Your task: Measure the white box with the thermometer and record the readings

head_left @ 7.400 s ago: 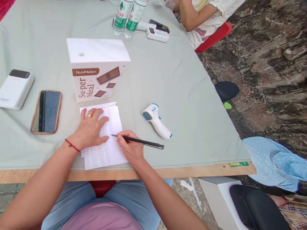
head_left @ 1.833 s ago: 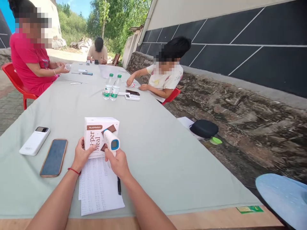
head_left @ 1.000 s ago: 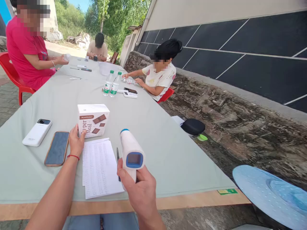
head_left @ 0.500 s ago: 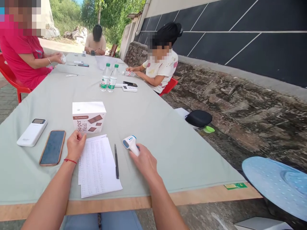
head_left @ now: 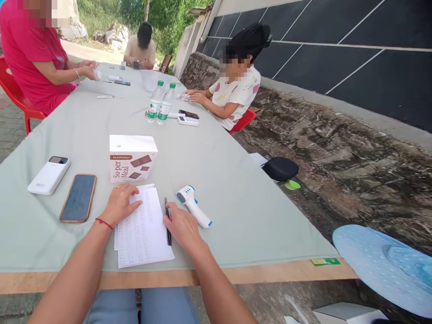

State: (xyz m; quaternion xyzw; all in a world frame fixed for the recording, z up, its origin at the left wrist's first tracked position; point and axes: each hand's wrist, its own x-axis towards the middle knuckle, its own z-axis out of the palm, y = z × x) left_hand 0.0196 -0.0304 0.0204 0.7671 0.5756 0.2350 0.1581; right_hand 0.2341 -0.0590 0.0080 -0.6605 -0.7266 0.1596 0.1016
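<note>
My left hand [head_left: 123, 202] lies on the upper left of the handwritten sheets [head_left: 145, 243], thumb spread from the fingers, holding nothing. A red cord circles that wrist. Over the right edge of the sheets, my right hand [head_left: 184, 225] has its thumb and curled fingers closed at a black pen [head_left: 168, 236], which still lies on the table. Just right of that hand rests a white and blue infrared thermometer [head_left: 194, 207], untouched. A white and brown box [head_left: 133, 159] stands behind the sheets. To the left are a phone [head_left: 78, 198] and a white power bank [head_left: 49, 175].
Two water bottles [head_left: 164, 105] stand farther up the cloth-covered table [head_left: 216, 180], near a clear basin [head_left: 151, 81]. People sit on the left [head_left: 37, 58], right [head_left: 232, 92] and far end [head_left: 141, 47]. A blue dotted hat-like item [head_left: 381, 265] is beyond the near right corner.
My right hand has let go of the thermometer, leaving it on the table, and moved left to the pen. My left hand has opened from a curl onto the sheets.
</note>
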